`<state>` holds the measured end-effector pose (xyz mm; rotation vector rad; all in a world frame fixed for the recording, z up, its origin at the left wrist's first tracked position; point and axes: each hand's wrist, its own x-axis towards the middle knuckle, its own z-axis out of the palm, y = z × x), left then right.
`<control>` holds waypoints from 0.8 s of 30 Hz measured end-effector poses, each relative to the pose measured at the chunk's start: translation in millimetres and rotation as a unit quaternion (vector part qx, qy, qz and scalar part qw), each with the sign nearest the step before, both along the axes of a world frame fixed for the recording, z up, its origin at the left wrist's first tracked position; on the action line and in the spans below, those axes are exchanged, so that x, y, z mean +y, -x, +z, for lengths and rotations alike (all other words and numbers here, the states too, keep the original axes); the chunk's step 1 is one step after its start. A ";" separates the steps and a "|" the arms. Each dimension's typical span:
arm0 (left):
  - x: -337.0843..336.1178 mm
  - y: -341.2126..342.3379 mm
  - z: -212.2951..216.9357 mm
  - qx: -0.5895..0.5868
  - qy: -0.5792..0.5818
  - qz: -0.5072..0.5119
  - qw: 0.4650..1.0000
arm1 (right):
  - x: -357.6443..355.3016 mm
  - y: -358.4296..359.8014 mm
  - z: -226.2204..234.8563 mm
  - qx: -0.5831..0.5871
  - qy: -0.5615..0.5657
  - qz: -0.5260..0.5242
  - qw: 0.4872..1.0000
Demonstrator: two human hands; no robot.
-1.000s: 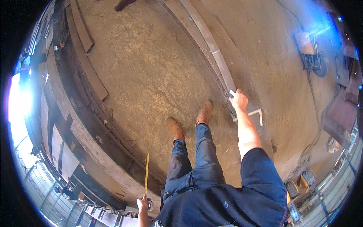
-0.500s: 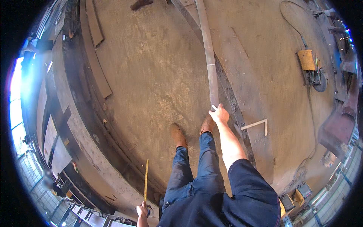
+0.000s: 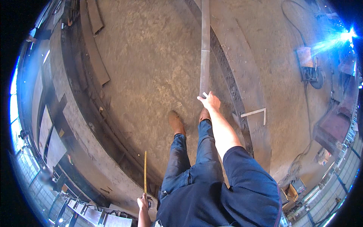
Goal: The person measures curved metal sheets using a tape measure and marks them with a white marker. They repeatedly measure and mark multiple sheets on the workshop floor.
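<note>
Concrete floor (image 3: 151, 75) — right hand (image 3: 210, 101) touches steel bar (image 3: 205, 49)'s near end.

Fisheye view, black corners, round frame. Straight edges bow hard toward the rim; the steel strip (image 3: 204, 45) curves slightly. The centre is sharp and evenly lit by soft warm daylight on the floor (image 3: 151, 75). Shadows are faint and short under the boots. A blue-white welding flare (image 3: 346, 36) at upper right blows out, with streaks and haze around it. The left rim windows (image 3: 13, 113) glare blue and are overexposed. The rim is smeared and soft.
</note>
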<state>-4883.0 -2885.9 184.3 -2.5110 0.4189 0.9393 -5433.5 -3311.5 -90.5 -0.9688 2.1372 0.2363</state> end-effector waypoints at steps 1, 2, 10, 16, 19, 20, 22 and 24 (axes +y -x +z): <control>14.0 -7.6 -4.9 -0.018 0.003 -0.015 1.000 | 2.9 -1.3 6.7 0.008 0.010 0.002 1.000; 14.6 -4.8 -2.9 -0.028 0.008 -0.033 0.999 | 10.4 5.5 9.0 0.012 0.024 -0.014 1.000; -33.8 11.1 -9.3 0.018 -0.012 -0.101 0.995 | 141.3 90.6 57.5 0.072 0.054 -0.077 0.993; -66.8 79.9 6.0 0.023 0.041 -0.003 0.999 | 228.7 169.3 36.1 0.094 0.030 -0.130 0.987; -76.4 116.0 19.3 0.021 0.003 -0.073 0.997 | 268.5 215.8 -32.9 0.079 0.022 -0.199 0.977; -70.6 128.5 18.4 0.009 -0.003 -0.070 0.997 | 255.8 220.7 -36.2 0.021 0.019 -0.287 0.957; -22.9 128.3 28.8 -0.036 -0.043 -0.072 0.996 | 229.9 213.4 -19.3 -0.111 -0.013 -0.442 0.890; -23.0 147.6 30.2 -0.022 -0.066 -0.067 0.995 | 218.7 220.9 -34.3 -0.131 0.001 -0.557 0.820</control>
